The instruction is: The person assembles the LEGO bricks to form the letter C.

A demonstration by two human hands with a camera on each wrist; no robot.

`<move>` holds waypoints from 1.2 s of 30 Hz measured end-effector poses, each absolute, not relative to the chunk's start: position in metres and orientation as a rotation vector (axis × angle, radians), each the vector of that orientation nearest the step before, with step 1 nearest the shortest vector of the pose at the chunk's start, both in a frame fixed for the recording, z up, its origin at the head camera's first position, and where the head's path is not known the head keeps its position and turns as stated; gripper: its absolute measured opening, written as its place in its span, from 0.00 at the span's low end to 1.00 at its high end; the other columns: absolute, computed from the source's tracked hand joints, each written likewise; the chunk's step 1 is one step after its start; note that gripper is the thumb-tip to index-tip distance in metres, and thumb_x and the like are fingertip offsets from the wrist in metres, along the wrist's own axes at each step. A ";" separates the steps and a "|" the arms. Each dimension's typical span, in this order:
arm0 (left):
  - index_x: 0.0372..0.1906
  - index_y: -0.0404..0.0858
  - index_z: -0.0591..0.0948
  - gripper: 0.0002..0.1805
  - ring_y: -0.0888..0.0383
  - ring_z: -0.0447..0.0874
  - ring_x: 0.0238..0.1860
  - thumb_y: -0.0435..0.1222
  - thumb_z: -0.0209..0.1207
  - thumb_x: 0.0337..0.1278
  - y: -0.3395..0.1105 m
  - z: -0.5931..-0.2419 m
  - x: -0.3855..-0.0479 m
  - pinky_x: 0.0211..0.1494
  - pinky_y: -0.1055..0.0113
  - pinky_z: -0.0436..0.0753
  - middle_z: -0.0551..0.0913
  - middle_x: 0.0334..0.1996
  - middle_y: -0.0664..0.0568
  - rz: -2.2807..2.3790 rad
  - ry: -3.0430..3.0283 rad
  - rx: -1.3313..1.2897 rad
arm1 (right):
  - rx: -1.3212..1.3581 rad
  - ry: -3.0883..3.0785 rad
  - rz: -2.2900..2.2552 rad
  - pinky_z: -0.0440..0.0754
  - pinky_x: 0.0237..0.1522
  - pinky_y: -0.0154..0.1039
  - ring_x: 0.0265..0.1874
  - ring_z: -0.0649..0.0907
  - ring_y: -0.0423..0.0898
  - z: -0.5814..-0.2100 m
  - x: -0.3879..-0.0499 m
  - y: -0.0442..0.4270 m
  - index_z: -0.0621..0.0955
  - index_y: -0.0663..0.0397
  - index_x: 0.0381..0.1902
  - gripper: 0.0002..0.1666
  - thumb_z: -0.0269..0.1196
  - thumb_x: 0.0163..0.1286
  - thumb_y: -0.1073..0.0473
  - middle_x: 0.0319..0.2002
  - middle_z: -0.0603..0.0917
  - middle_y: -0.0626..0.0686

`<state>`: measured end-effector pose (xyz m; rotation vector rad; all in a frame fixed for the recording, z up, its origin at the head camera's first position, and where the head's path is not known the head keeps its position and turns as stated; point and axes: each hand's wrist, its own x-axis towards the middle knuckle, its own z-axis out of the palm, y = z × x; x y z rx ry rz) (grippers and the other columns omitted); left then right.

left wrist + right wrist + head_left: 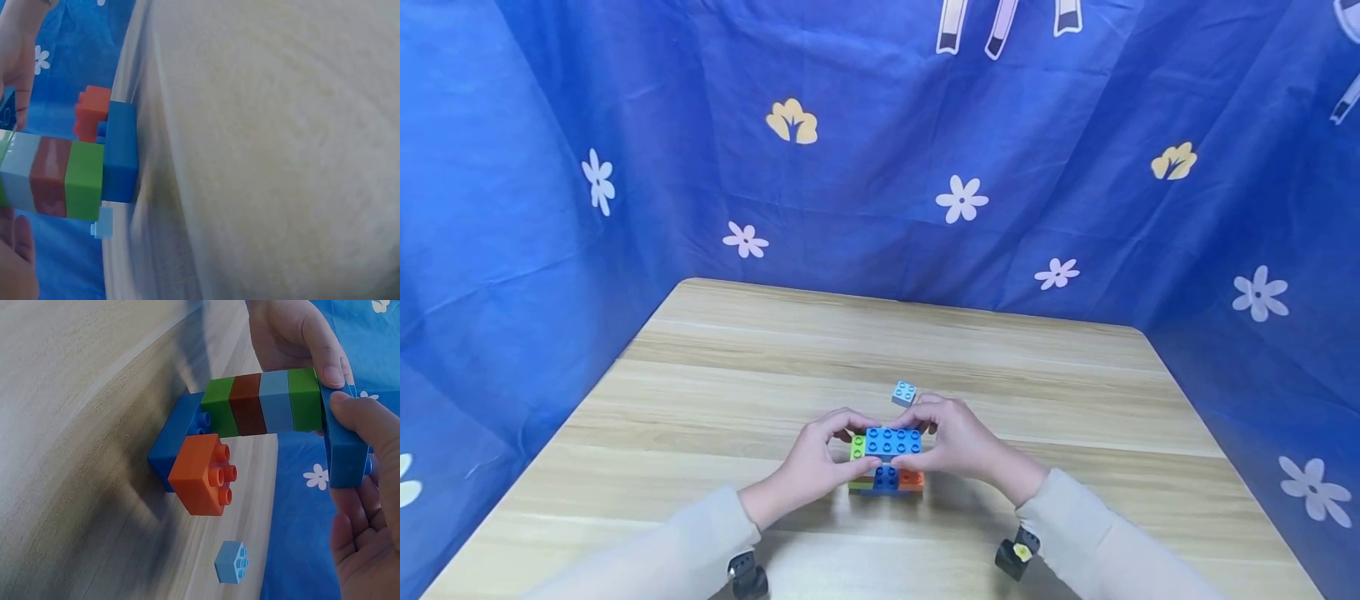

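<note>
A column of stacked toy bricks, green, light blue, brown and green (pixel 247 403), rises from a long blue base brick (pixel 175 434). An orange brick (pixel 197 475) sits on the base's right end. Across the column's top lies a blue eight-stud brick (pixel 892 442), sticking out to the right. My right hand (pixel 955 437) pinches its right part between thumb and fingers. At the left end, my left hand (pixel 820 454) pinches the same brick, its thumb in front beside the top green brick. In the left wrist view both hands are partly cut off.
A small light blue four-stud brick (pixel 904 393) lies on the wooden table (pixel 737 375) behind the stack. A blue curtain (pixel 865 192) with flowers surrounds the table's back and sides. Both wrists wear a black camera on a strap.
</note>
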<state>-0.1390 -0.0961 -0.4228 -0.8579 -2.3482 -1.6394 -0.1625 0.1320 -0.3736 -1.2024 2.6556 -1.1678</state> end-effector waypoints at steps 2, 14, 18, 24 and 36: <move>0.44 0.41 0.81 0.18 0.60 0.79 0.42 0.34 0.72 0.44 -0.096 -0.424 -0.139 0.47 0.60 0.79 0.83 0.43 0.56 -1.638 -2.332 -0.857 | -1.199 2.657 -1.160 0.79 0.33 0.37 0.30 0.75 0.37 -0.374 -0.162 0.132 0.85 0.50 0.41 0.21 0.76 0.49 0.52 0.34 0.80 0.40; 0.44 0.41 0.81 0.18 0.60 0.78 0.42 0.34 0.72 0.45 -0.096 -0.429 -0.139 0.46 0.63 0.79 0.83 0.43 0.57 -1.695 -2.311 -0.826 | -1.154 2.558 -1.262 0.79 0.43 0.46 0.44 0.77 0.42 -0.390 -0.165 0.149 0.78 0.50 0.56 0.38 0.78 0.45 0.55 0.48 0.78 0.44; 0.44 0.42 0.81 0.18 0.59 0.79 0.42 0.34 0.71 0.45 -0.095 -0.430 -0.138 0.46 0.63 0.79 0.82 0.44 0.58 -1.715 -2.317 -0.818 | -1.097 2.526 -1.310 0.79 0.44 0.49 0.44 0.78 0.45 -0.402 -0.172 0.162 0.78 0.50 0.56 0.37 0.78 0.45 0.55 0.50 0.80 0.51; 0.45 0.43 0.80 0.19 0.59 0.78 0.43 0.36 0.71 0.46 -0.095 -0.429 -0.138 0.47 0.64 0.78 0.82 0.44 0.59 -1.724 -2.333 -0.799 | -0.988 2.559 -1.337 0.80 0.43 0.46 0.42 0.79 0.49 -0.420 -0.192 0.172 0.78 0.55 0.55 0.32 0.74 0.52 0.55 0.47 0.80 0.59; 0.45 0.44 0.80 0.18 0.59 0.77 0.43 0.37 0.71 0.46 -0.096 -0.428 -0.137 0.48 0.64 0.78 0.81 0.44 0.60 -1.738 -2.374 -0.768 | -0.644 2.769 -1.260 0.78 0.47 0.42 0.42 0.80 0.46 -0.448 -0.232 0.156 0.77 0.55 0.57 0.32 0.73 0.55 0.54 0.47 0.80 0.53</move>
